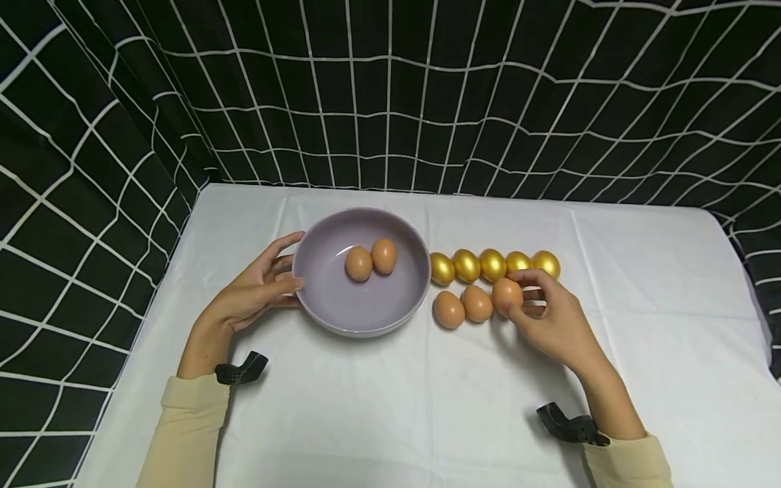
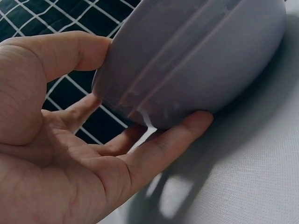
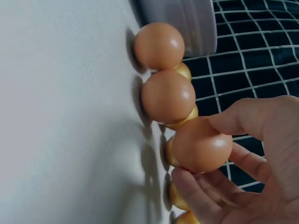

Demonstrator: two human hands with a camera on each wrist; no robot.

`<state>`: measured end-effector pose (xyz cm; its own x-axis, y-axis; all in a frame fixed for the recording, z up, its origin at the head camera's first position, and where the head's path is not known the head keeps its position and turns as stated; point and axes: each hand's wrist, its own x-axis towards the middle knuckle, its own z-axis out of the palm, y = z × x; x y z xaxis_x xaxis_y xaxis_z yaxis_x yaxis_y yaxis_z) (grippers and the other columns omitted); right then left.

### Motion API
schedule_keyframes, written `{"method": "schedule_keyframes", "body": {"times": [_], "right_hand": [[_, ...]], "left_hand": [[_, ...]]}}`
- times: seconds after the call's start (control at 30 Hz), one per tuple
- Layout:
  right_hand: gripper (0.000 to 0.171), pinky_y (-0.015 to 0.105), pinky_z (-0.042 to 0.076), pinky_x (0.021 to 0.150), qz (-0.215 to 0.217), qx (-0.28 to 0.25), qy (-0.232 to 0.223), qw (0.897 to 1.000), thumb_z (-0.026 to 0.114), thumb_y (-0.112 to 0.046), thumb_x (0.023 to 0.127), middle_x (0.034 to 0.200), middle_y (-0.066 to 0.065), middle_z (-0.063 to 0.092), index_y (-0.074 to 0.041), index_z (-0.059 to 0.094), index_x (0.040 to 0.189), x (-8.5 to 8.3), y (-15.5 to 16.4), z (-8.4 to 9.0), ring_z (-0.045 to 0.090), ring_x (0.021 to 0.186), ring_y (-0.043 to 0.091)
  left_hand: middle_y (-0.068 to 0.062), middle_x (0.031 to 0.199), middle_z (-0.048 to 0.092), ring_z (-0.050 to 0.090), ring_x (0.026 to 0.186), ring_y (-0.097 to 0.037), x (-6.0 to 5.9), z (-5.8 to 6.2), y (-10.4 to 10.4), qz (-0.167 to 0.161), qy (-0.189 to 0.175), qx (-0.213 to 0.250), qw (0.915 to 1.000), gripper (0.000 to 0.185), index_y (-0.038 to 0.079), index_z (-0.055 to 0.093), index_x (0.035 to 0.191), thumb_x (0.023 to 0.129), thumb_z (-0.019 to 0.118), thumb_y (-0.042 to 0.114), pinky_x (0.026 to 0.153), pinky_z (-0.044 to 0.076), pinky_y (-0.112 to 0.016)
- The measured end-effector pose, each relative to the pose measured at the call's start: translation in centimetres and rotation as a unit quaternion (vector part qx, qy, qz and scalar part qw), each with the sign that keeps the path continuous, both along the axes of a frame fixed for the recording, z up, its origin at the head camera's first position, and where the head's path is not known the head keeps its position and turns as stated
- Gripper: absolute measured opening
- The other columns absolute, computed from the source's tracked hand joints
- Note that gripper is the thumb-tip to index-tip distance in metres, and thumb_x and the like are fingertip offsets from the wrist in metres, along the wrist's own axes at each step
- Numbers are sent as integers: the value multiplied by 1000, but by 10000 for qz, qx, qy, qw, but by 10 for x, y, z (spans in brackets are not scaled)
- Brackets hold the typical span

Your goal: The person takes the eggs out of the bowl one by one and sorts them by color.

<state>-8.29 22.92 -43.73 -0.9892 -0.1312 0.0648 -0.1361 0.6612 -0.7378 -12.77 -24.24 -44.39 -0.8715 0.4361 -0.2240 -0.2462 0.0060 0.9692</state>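
Note:
A lilac bowl [image 1: 323, 312] sits on the white table and holds two brown eggs [image 1: 358, 263]. My left hand [image 1: 259, 290] cups the bowl's left side [image 2: 187, 60], thumb on the rim and fingers under the wall. To the right of the bowl lie several gold eggs [image 1: 466, 265] in a back row and brown eggs [image 1: 449, 310] in a front row. My right hand [image 1: 543, 312] pinches the rightmost brown egg [image 1: 506, 294] [image 3: 201, 145] between thumb and fingers. Two more brown eggs [image 3: 167, 95] lie beside it toward the bowl.
A white cloth [image 1: 378, 407] covers the table. Black curtains with a white grid [image 1: 390, 95] close in the back and both sides. Black wrist camera mounts [image 1: 241, 370] sit by both cuffs.

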Motion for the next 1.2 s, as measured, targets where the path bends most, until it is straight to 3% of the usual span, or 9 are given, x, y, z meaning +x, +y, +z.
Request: {"method": "schedule_keyframes", "body": {"times": [0.2, 0.43, 0.77, 0.97, 1.2], "right_hand": [[42, 20, 60, 84, 32, 310, -40, 9995, 76, -12, 96, 131, 22, 68, -2, 62, 134, 1, 4, -4, 72, 110, 37], [45, 40, 64, 85, 152, 531, 145, 9984, 79, -13, 94, 129, 23, 68, -1, 62, 134, 2, 3, -8, 74, 106, 39], [42, 44, 63, 82, 168, 893, 372, 9952, 76, -18, 97, 126, 21, 70, -2, 64, 134, 2, 0, -5, 74, 99, 34], [42, 52, 57, 89, 107, 1068, 517, 9929, 74, -24, 99, 126, 22, 70, -1, 65, 133, 0, -3, 2, 69, 108, 38], [37, 60, 52, 93, 229, 989, 680, 9925, 73, -21, 98, 124, 21, 69, -4, 66, 131, -14, -19, 24, 65, 113, 39]], "left_hand": [[-21, 166, 33, 61, 130, -31, -1, 0, 2, 22, -30, -20, 10000, 85, 28, 22, 168, 100, 63, -1, 97, 62, -44], [-22, 166, 33, 62, 128, -31, -2, 0, 3, 18, -4, -10, 10000, 84, 27, 22, 168, 100, 63, -1, 96, 62, -42], [-23, 166, 33, 61, 129, -31, -1, 2, 3, 29, 14, -149, 9999, 84, 28, 22, 168, 100, 63, 1, 95, 62, -41], [-23, 166, 33, 60, 130, -33, -1, 3, 3, 10, 45, -140, 9999, 84, 26, 22, 169, 100, 64, 2, 96, 62, -42], [-23, 167, 32, 57, 135, -37, 0, 2, 2, 41, 30, -170, 9998, 86, 27, 20, 169, 100, 64, 4, 97, 62, -42]]}}
